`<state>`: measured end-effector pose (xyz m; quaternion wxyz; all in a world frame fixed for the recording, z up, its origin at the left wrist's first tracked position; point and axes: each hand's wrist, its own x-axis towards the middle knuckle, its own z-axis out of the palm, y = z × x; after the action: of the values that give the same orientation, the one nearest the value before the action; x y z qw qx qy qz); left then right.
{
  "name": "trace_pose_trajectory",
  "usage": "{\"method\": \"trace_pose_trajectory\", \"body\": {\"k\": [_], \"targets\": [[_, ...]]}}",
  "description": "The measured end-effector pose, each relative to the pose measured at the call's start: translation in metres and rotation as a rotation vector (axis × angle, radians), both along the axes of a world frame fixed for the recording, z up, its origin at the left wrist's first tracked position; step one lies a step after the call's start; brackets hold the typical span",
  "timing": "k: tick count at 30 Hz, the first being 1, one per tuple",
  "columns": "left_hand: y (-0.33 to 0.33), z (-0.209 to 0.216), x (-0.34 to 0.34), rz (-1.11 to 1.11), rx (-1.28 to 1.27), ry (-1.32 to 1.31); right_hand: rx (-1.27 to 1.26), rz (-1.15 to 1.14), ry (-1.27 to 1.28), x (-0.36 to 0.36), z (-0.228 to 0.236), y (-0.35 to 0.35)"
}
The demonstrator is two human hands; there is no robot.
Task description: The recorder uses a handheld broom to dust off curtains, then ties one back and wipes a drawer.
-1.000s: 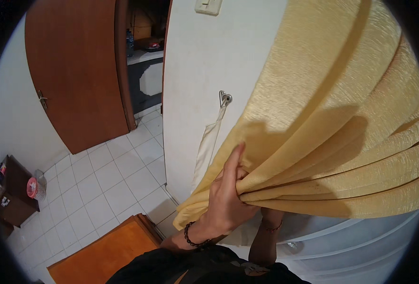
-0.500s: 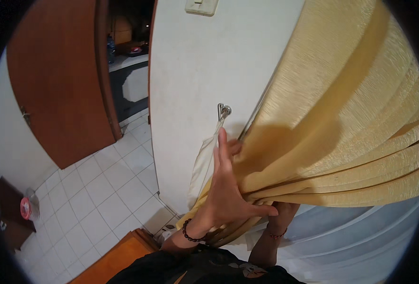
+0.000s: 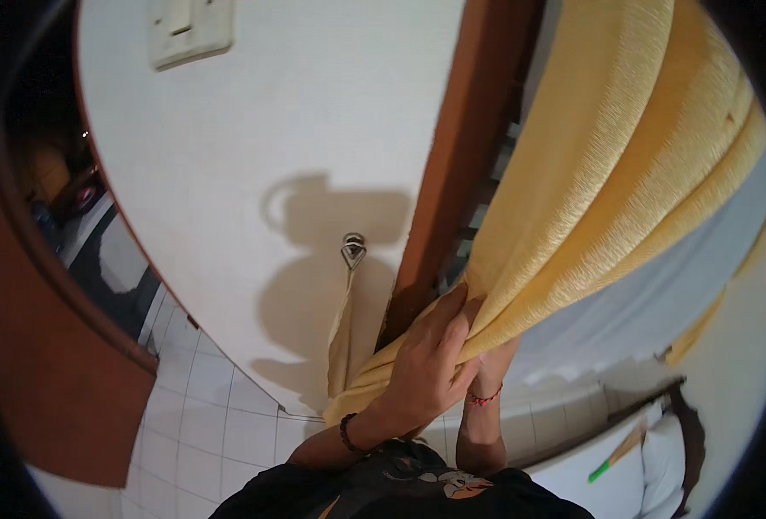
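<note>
A yellow ribbed curtain [image 3: 608, 182] hangs from the upper right and is gathered into a bundle low in the middle of the view. My left hand [image 3: 430, 368] wraps over the front of the gathered folds, a dark bead bracelet on its wrist. My right hand [image 3: 491, 363] reaches up behind the bundle, mostly hidden by the cloth, with a thin red band on its wrist. A metal hook [image 3: 352, 251] on the white wall [image 3: 270, 156] holds a pale tie-back strap [image 3: 341, 333] that hangs just left of my hands.
A brown window frame [image 3: 452, 173] runs down beside the curtain. A light switch [image 3: 188, 30] sits high on the wall. A brown door [image 3: 54, 372] stands at the left over a white tiled floor [image 3: 201, 415]. A green-tipped object [image 3: 612, 458] lies at the lower right.
The view has swung closer to the wall and hook. The curtain is bunched tighter and pulled left toward the window frame, uncovering the window. My left hand has closed over the folds.
</note>
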<state>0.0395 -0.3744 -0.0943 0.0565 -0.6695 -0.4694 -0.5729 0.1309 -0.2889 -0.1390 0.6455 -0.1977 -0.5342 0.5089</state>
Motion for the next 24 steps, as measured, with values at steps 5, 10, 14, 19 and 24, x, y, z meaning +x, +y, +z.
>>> {"method": "trace_pose_trajectory", "body": {"k": [5, 10, 14, 19, 24], "targets": [[-0.002, 0.004, 0.002, 0.071, 0.003, 0.006, -0.123, 0.014, -0.066, 0.009, 0.024, -0.019], [-0.012, 0.0, 0.0, 0.034, 0.004, -0.002, 0.127, 0.001, -0.354, 0.016, 0.014, -0.033], [-0.012, -0.016, -0.01, 0.021, 0.006, -0.029, 0.329, -0.605, -0.461, -0.024, 0.042, -0.054], [-0.028, -0.02, -0.012, -0.079, -0.02, -0.072, 0.145, -0.239, -0.34, -0.023, 0.048, -0.094], [-0.038, -0.022, -0.035, -0.187, 0.061, -0.001, -0.114, -0.424, -0.177, -0.02, 0.04, -0.094]]}}
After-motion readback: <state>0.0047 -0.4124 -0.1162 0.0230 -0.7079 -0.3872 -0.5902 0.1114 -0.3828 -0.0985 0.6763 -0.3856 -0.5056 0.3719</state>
